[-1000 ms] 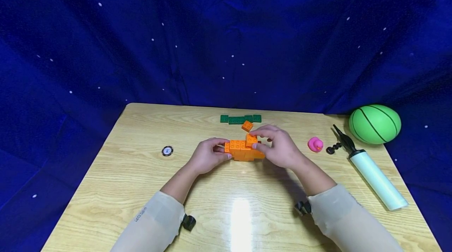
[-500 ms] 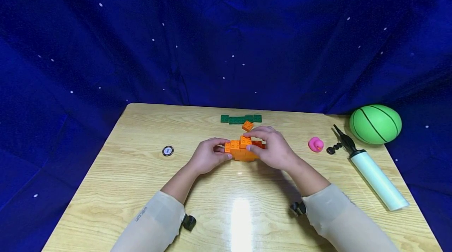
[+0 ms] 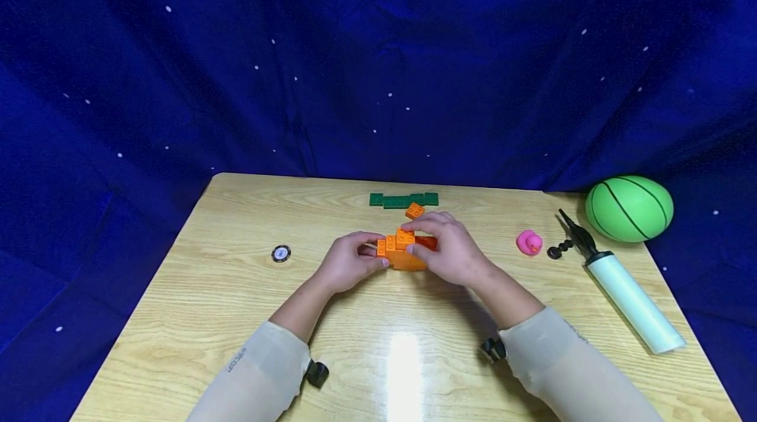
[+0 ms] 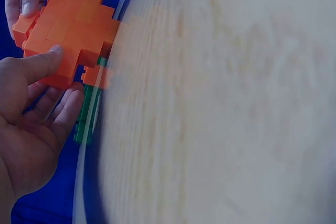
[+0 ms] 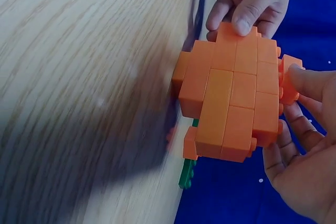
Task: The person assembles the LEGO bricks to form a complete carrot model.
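Observation:
An orange assembly of toy building bricks [image 3: 408,262] stands in the middle of the table, its stepped side filling the right wrist view. My left hand [image 3: 349,261] grips its left end, thumb on the near face. Above its studs, my right hand [image 3: 452,252] pinches a small orange brick [image 5: 290,80] between thumb and fingers. Whether that brick is pressed onto the studs, I cannot tell. The right hand covers part of the assembly's right end in the head view. Behind it lie a loose orange brick [image 3: 415,210] and a row of green bricks [image 3: 397,202].
A poker chip [image 3: 280,253] lies to the left on the wooden table [image 3: 225,330]. Over on the right are a pink rubber duck [image 3: 529,242], a small black knobbed piece [image 3: 558,250], a hand pump [image 3: 633,300] and a green ball [image 3: 629,208].
My right hand has shifted left along the top of the assembly, carrying the small orange brick towards the left end. My left hand has kept its place.

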A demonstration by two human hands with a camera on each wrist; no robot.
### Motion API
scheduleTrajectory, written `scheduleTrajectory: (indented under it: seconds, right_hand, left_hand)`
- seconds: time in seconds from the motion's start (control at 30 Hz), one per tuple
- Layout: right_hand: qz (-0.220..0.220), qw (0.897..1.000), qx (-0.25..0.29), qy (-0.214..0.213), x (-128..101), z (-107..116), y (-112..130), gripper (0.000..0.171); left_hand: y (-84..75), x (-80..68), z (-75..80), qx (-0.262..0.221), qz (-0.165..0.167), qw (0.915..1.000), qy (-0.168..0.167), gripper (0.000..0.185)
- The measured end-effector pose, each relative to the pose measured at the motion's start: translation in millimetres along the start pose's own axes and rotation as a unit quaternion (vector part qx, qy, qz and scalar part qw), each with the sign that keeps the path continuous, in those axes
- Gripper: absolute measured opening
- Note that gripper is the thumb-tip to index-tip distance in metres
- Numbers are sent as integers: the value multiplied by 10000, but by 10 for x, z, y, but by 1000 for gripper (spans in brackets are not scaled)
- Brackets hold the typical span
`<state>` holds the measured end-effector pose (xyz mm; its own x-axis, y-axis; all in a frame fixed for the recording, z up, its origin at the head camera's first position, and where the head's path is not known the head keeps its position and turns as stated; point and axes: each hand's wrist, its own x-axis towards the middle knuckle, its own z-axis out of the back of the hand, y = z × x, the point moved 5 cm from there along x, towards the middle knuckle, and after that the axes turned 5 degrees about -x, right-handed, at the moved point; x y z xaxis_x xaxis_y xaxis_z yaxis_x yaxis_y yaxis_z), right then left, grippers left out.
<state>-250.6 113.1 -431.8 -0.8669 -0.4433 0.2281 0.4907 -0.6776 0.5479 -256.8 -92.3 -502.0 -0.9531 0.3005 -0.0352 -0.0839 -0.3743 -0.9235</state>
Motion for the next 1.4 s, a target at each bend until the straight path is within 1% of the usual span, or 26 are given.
scheduleTrajectory:
  seconds: [0.3, 0.53, 0.7, 0.9, 1.1, 1.27, 1.4]
  right_hand:
    - [266, 9994, -193, -73, 7, -12, 27, 32]
    - [239, 9989, -398, 18, 35, -5, 38, 31]
    - [186, 9989, -427, 62, 45, -12, 46, 30]
    - [92, 9993, -353, 112, 34, -20, 13, 31]
    - [24, 9994, -273, 209, 61, -2, -17, 32]
    - [-91, 9992, -21, 388, 75, 6, -51, 34]
    - [-153, 9979, 286, 560, 76, 13, -117, 40]
  left_hand:
    - [15, 2, -7, -35, -4, 10000, -1, 44]
    - [2, 3, -3, -7, -27, 10000, -43, 44]
    - [-15, 11, 5, -35, -31, 9999, -99, 43]
    - [-12, 25, -5, -188, 93, 9997, -119, 43]
    - [1, 32, -5, -184, 186, 9996, -105, 43]
    - [-3, 18, 0, -174, 227, 9996, -67, 42]
    - [-7, 17, -14, -175, 220, 9996, 9, 43]
